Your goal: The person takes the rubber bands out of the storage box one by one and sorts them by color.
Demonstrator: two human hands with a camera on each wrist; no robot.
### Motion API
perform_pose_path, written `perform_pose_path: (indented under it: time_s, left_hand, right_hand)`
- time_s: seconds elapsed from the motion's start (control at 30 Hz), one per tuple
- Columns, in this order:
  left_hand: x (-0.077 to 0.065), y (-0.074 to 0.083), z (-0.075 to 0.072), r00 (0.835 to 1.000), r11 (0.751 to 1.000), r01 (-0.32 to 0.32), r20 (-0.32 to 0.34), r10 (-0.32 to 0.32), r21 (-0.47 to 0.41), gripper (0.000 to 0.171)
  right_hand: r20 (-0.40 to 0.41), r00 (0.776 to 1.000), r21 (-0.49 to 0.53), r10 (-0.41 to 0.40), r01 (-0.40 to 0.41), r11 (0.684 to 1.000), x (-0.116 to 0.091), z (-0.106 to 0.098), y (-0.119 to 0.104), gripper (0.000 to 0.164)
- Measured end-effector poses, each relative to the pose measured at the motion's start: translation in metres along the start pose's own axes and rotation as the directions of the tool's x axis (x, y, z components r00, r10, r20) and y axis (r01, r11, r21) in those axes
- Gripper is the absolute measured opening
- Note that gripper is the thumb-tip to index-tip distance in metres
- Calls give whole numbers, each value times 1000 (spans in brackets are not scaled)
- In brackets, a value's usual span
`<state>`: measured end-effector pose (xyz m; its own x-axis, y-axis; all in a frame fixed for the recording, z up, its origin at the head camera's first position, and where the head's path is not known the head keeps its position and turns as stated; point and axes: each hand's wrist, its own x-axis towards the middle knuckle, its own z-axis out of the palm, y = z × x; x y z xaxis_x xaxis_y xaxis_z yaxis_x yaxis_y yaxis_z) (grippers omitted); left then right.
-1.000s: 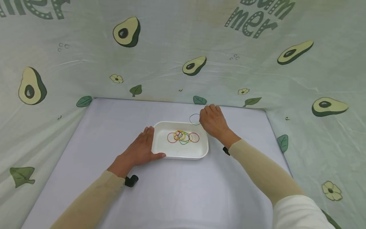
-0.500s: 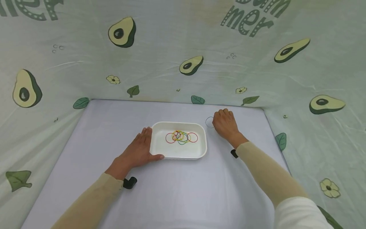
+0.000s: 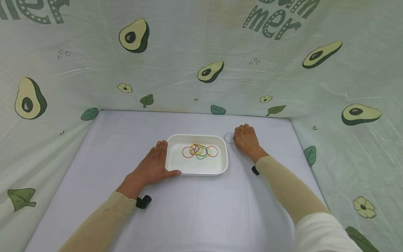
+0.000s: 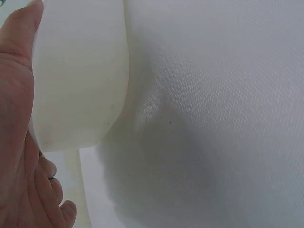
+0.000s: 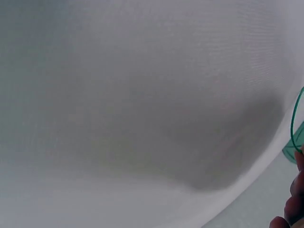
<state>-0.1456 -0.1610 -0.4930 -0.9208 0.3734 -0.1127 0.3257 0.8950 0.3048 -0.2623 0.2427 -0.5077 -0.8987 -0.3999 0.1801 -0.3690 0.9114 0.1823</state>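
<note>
In the head view, my left hand (image 3: 151,167) rests at the left end of a white tray (image 3: 204,168), fingers straight along its side and thumb on its front edge. The left wrist view shows that thumb against the tray's wall (image 4: 80,80). Inside the tray lies a loose heap of rubber bands (image 3: 196,149), red, yellow and green. Just right of the tray, my right hand (image 3: 246,140) pinches a single thin rubber band (image 3: 224,137). This band (image 5: 292,126) shows green in the right wrist view, where only part of the fingers appears.
The tray stands on a table covered with white cloth (image 3: 201,210). A pale green curtain (image 3: 176,52) printed with avocados hangs behind the table and along both sides. A dark wrist camera (image 3: 143,202) sits under the left forearm.
My right hand has moved right, from the tray's back right corner to beside the tray, carrying the rubber band, then slightly lower. The left hand keeps its place on the tray.
</note>
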Motion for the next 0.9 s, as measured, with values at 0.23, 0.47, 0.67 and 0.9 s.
perform_pose_path:
  time_s: [0.23,0.47,0.67,0.9]
  left_hand:
    - [0,1,0,1000,1000,4,-1,-4,-2,133]
    - [0,1,-1,1000,1000,-2,-5,2,0,133]
    - [-1,1,-1,1000,1000,2,-1,-2,2,133]
    - [0,2,-3,1000,1000,4,14,-4,12,134]
  right_hand:
    - [18,1000,-19,-8,9,1000,0,7,-2,19]
    - [63,998,-81,7,-2,997,1,7,-3,18]
    - [34,999,-96,20,-17,995,2,5,-1,16]
    - [-91,995,-30,41,-44,999,6,-3,-1,20]
